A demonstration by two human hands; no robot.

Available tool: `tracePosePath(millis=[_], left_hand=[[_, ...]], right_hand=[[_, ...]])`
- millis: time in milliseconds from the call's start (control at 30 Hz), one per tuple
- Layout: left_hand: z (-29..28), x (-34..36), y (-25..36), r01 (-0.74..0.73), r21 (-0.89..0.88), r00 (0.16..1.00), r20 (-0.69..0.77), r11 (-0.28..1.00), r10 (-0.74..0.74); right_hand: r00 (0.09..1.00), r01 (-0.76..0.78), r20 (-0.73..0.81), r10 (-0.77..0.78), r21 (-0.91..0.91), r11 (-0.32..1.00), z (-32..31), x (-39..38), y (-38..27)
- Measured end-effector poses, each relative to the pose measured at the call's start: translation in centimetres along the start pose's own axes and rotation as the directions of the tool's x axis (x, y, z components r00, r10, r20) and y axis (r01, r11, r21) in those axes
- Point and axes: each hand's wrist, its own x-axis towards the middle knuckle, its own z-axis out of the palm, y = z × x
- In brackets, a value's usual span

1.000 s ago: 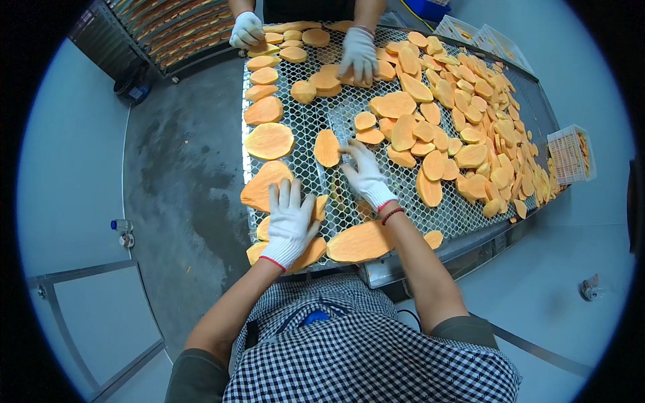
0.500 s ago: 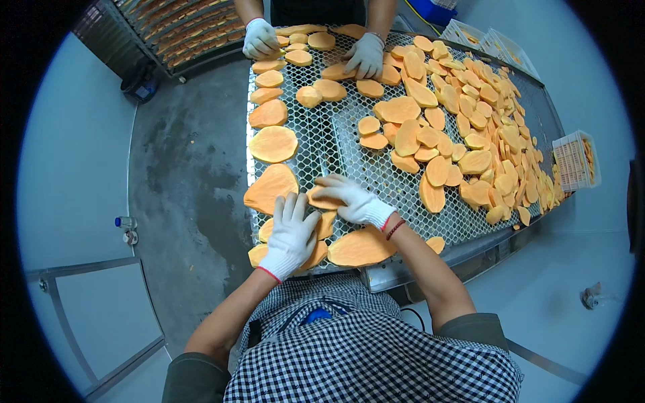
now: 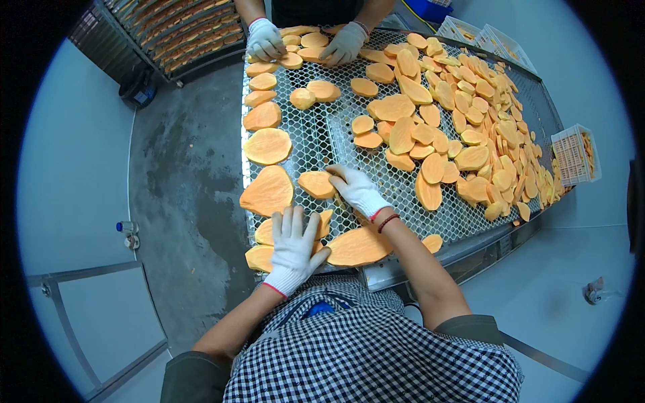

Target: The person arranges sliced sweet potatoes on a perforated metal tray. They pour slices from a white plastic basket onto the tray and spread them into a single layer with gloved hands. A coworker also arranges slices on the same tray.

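My left hand [image 3: 293, 243], in a white knit glove, lies open with fingers spread over sweet potato slices at the mesh tray's near left corner. It partly hides a pale orange slice [image 3: 261, 258] beneath it. My right hand [image 3: 361, 193], also gloved, has its fingers stretched to the right edge of a sweet potato slice [image 3: 316, 184] lying flat on the mesh. A large oval slice [image 3: 359, 246] rests between my hands and the near edge, partly behind my right forearm. Along the left edge of the mesh tray [image 3: 304, 138] runs a row of slices.
A big heap of slices [image 3: 484, 134] covers the tray's right side. Across from me a co-worker's gloved hands [image 3: 344, 43] touch slices. White baskets [image 3: 571, 158] stand beyond the right edge; a rack of loaded trays [image 3: 178, 33] is at the far left.
My right hand has shifted the slice a little away from me, and its fingers have drawn to the slice's right edge. The co-worker's right hand has moved left with a slice.
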Motion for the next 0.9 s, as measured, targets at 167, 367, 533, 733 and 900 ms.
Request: tracePosePath(millis=[167,367,533,733,900], left_hand=[[1.6,2.0,0.0,-0.064,-0.022,0.991,0.119,0.998,0.067],[2.2,1.8,-1.8,-0.172,-0.02,0.984,0.035,0.985,0.173],[1.8,2.6,-1.4,-0.142,0.027,0.99,0.017,0.989,0.142],[0.2,3.4,-1.2,-0.066,-0.001,0.993,-0.103,0.998,0.066],[1.9,6.1,-0.8,0.057,0.052,0.995,0.08,0.997,-0.061]], right_hand=[[0.992,0.101,-0.036,-0.123,-0.36,0.928,-0.5,-0.2,-3.3],[0.91,0.366,0.32,-0.264,-0.319,0.874,0.1,-1.5,-3.9],[0.877,0.446,0.264,-0.401,-0.137,0.884,-0.5,-1.7,-0.8],[0.77,-0.183,-0.623,-0.137,-0.421,0.889,-6.1,-8.3,5.0],[0.603,-0.646,-0.765,0.227,-0.301,0.701,-8.4,-10.7,8.6]])
